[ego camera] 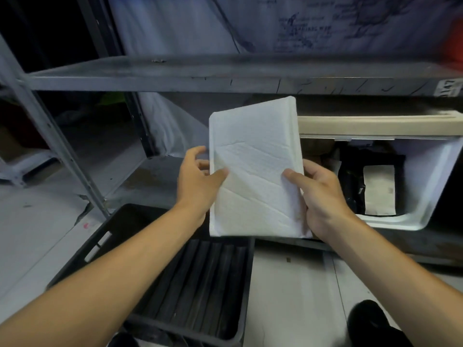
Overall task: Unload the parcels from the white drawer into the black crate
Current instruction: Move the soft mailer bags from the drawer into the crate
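Observation:
A white padded envelope parcel (255, 169) is held upright in mid-air in the middle of the head view. My left hand (198, 182) pinches its left edge with the thumb on the front. My right hand (318, 194) grips its right edge, thumb on the front too. Directly below lies the black crate (200, 276) on the floor, its ribbed bottom bare. To the right, the white drawer (421, 176) stands pulled out on the low shelf, holding a black parcel (353, 181) with a white label (379, 189).
A grey metal shelf board (225, 73) runs across above the hands, with a slanted upright post (50, 136) at the left. White sheeting hangs behind. A dark shoe (370, 319) shows at the bottom right on the pale floor.

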Available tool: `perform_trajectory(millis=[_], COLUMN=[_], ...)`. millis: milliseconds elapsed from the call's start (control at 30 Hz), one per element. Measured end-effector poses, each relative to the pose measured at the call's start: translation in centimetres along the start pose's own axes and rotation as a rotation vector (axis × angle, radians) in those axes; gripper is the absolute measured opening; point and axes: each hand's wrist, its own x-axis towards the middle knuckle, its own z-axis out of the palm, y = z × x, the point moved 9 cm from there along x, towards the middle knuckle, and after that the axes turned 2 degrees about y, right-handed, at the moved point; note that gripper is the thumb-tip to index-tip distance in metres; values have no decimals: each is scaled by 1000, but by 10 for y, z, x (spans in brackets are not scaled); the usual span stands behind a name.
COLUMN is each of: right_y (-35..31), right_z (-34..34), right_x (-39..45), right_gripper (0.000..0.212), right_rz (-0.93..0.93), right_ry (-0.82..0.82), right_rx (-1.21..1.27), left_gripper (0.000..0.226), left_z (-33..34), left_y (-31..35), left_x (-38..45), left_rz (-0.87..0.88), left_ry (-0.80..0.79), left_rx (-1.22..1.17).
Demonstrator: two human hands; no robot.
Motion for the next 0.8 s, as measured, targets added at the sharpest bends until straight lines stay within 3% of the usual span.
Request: perform_trajectory(millis=[100, 167, 233, 300, 400, 467, 533, 600, 700, 800], right_y=[-18, -28, -25, -15, -1, 3, 5, 12, 31, 42], right_z=[5, 25, 50, 68, 78, 74, 56, 37, 32, 45], right_x=[-7, -20, -35, -45, -47, -41, -26, -15, -11, -16], right_gripper=[20, 26, 34, 40, 45, 46, 46, 48, 45, 32], right_rz=[-149, -257, -326, -381, -367, -355, -308, -161, 60, 109], right_ry=[12, -89, -228, -299, -377, -343, -189, -88, -112, -149], right_rx=[-17, -108, -203, -358, -537, -595, -612, -528, -374, -404], left_gripper=[59, 78, 81, 56, 26, 24, 26, 26, 27, 30], left_z=[23, 47, 60, 56, 32, 19, 8, -3, -19, -32], left_y=[9, 10, 9, 4, -11, -17, -21, -26, -37, -54], left_x=[-13, -29, -37, -36, -26, -20, -16, -12, -9, -9], left_rz=[87, -3, -128, -224, -256, -243, -246, -248, -258, -277], left_ry=[-171, -362, -424, -324, -139, -114, -120, -115, -129, -154], left_rx=[166, -23, -286, -474, -490, -466, -446, -414, -365, -290])
